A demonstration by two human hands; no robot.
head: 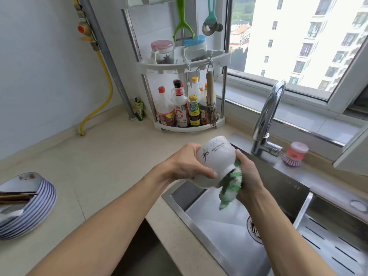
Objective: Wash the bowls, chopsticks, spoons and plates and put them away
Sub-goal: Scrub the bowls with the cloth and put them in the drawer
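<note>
L hand (185, 164) gripping white bowl (215, 156) over sink (179, 198) edge, R hand (249, 176) clutching green cloth (231, 188) against it

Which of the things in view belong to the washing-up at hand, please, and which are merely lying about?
Job in hand: white bowl in left hand; green-and-white scrubbing cloth in right hand; sink; faucet; striped plates; chopsticks.

Lying about: condiment bottles; spice jars; green peeler; pink dish brush.

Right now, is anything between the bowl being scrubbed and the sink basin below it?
Nothing visible. The left hand grips the white bowl over the sink, the right hand presses a green-and-white cloth against it, and the basin beneath looks bare.
</note>
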